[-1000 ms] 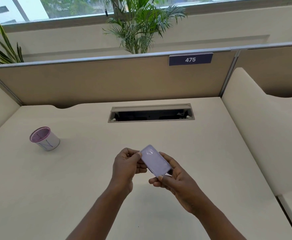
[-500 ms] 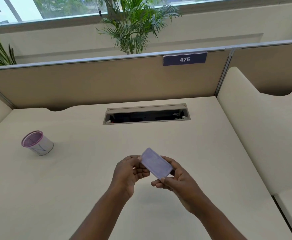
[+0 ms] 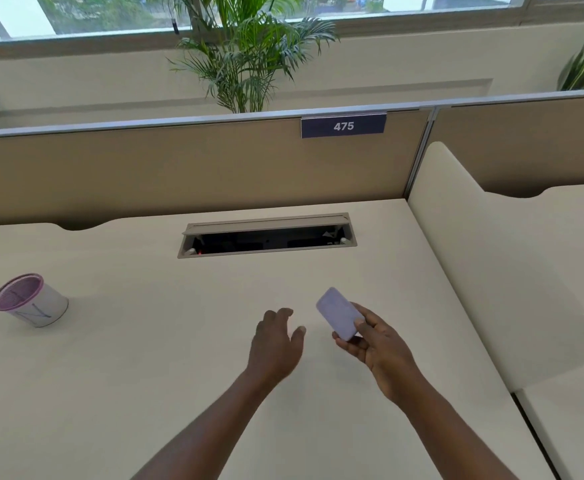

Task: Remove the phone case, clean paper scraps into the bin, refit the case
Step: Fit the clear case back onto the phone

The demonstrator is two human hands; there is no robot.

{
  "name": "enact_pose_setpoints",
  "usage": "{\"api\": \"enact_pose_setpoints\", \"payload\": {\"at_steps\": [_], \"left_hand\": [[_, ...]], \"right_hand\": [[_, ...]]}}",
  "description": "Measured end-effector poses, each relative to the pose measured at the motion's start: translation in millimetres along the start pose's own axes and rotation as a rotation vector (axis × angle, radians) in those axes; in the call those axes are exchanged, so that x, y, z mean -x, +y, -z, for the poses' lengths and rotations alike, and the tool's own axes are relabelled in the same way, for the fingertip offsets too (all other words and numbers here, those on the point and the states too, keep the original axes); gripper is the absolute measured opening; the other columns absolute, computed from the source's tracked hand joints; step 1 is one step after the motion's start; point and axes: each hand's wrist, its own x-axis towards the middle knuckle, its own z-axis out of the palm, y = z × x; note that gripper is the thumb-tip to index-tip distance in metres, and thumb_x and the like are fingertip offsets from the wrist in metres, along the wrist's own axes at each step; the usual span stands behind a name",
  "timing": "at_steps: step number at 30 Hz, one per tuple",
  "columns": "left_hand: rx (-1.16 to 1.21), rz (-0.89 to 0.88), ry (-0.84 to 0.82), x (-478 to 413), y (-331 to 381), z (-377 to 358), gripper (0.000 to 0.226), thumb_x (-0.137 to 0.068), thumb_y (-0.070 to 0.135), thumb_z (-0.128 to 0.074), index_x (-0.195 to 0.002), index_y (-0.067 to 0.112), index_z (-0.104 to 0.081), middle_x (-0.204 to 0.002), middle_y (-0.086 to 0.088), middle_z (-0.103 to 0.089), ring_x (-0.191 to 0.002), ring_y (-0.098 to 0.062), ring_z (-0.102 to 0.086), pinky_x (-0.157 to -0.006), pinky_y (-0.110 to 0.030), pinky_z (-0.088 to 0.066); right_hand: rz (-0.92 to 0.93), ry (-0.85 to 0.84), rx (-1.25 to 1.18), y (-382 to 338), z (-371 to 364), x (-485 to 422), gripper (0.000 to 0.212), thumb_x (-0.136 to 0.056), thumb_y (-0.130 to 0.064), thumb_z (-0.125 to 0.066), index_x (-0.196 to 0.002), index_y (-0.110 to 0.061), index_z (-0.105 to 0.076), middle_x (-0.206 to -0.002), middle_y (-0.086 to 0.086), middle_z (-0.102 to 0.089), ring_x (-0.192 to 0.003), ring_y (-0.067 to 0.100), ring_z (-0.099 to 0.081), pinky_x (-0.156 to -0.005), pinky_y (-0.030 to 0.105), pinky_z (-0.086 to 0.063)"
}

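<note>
Right hand (image 3: 380,344): at 5 o'clock of the desk (image 3: 145,358), thumb and fingers pinching the near end of the lilac phone (image 3: 337,312), raised clear of the surface, leaving its long edges free.
Left hand (image 3: 276,337): just beside the phone at its 9 o'clock, fingers loosely spread, holding nothing.
Case: whether fitted or removed cannot be told.
Bin (image 3: 28,301): small mesh cup at 9 o'clock, well apart, tipped toward the person.
Paper scraps: none visible.

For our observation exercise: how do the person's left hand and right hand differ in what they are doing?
The right hand grips the lilac phone; the left hand holds nothing. The left hand is palm-down with fingers spread; the right hand's fingers curl around the phone's lower end. Both are over the desk.
</note>
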Motion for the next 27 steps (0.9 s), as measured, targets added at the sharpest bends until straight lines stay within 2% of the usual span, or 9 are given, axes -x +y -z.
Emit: {"api": "enact_pose_setpoints", "payload": {"at_steps": [4,6,9,13,14,16,19,22,27], "left_hand": [[-0.534,-0.181,-0.153,-13,-25,-33,0.071,-0.103,0.054,-0.03,-0.16,0.015,-0.013,-0.168,-0.017,-0.011,-0.154,-0.036,-0.011,-0.125,-0.047,-0.013],[-0.586,-0.206,-0.214,-17,-38,-46,0.076,-0.102,0.057,-0.025,-0.161,0.014,-0.002,-0.169,-0.018,0.007,-0.156,-0.037,0.004,-0.126,-0.05,-0.001],[-0.542,-0.249,-0.188,-20,-51,-58,0.079,-0.101,0.06,-0.024,-0.161,0.014,0.0,-0.167,-0.018,0.014,-0.155,-0.039,0.008,-0.126,-0.048,0.0],[-0.518,-0.292,-0.131,-20,-63,-63,0.086,-0.091,0.069,-0.006,-0.161,0.019,0.0,-0.167,-0.012,0.016,-0.156,-0.034,0.011,-0.125,-0.047,0.001],[-0.515,-0.301,-0.115,-21,-66,-65,0.087,-0.09,0.071,-0.003,-0.16,0.02,0.002,-0.167,-0.01,0.018,-0.155,-0.033,0.012,-0.125,-0.046,0.003],[-0.526,-0.314,-0.088,-20,-70,-68,0.087,-0.089,0.073,0.004,-0.16,0.022,0.006,-0.167,-0.008,0.021,-0.155,-0.031,0.015,-0.125,-0.044,0.007],[-0.508,-0.327,-0.065,-20,-72,-71,0.086,-0.09,0.073,0.004,-0.159,0.022,0.005,-0.167,-0.007,0.018,-0.156,-0.029,0.013,-0.122,-0.041,0.013],[-0.491,-0.324,-0.067,-19,-73,-72,0.083,-0.093,0.071,-0.001,-0.159,0.023,0.004,-0.168,-0.007,0.016,-0.155,-0.027,0.015,-0.122,-0.042,0.011],[-0.49,-0.305,-0.097,-19,-72,-71,0.081,-0.093,0.071,-0.002,-0.158,0.025,0.012,-0.167,-0.006,0.024,-0.154,-0.027,0.022,-0.122,-0.044,0.012]], "right_hand": [[0.175,0.22,0.35,-13,35,-37,0.036,-0.108,-0.019,-0.049,-0.143,-0.021,-0.057,-0.144,0.004,-0.061,-0.114,0.019,-0.067,-0.094,0.039,-0.06],[0.311,0.328,0.645,-22,55,-56,0.043,-0.107,-0.017,-0.046,-0.149,-0.024,-0.051,-0.144,0.004,-0.059,-0.107,0.016,-0.067,-0.1,0.04,-0.054],[0.484,0.433,1.072,-30,83,-84,0.052,-0.103,-0.007,-0.047,-0.153,-0.02,-0.044,-0.141,0.015,-0.053,-0.115,0.029,-0.059,-0.091,0.027,-0.043],[0.351,0.301,1.363,-34,108,-112,0.063,-0.099,-0.002,-0.045,-0.157,-0.024,-0.032,-0.162,0.015,-0.024,-0.138,0.046,-0.04,-0.107,0.054,-0.044],[0.328,0.303,1.425,-32,111,-117,0.068,-0.098,0.0,-0.044,-0.158,-0.026,-0.028,-0.164,0.013,-0.018,-0.136,0.048,-0.039,-0.104,0.056,-0.046],[0.389,0.352,1.598,-27,113,-124,0.076,-0.094,0.005,-0.043,-0.161,-0.026,-0.023,-0.167,0.013,-0.014,-0.117,0.043,-0.049,-0.077,0.045,-0.054],[0.417,0.344,1.739,-22,112,-131,0.073,-0.089,0.012,-0.042,-0.158,-0.012,-0.032,-0.167,0.025,-0.014,-0.098,0.038,-0.052,-0.061,0.035,-0.041],[0.488,0.344,1.799,-23,111,-130,0.061,-0.074,0.021,-0.055,-0.133,0.006,-0.06,-0.155,0.038,-0.036,-0.08,0.043,-0.059,-0.056,0.039,-0.046],[0.51,0.348,1.933,-22,111,-132,0.055,-0.071,0.012,-0.059,-0.123,-0.006,-0.069,-0.151,0.037,-0.043,-0.072,0.038,-0.058,-0.061,0.041,-0.049]]}}
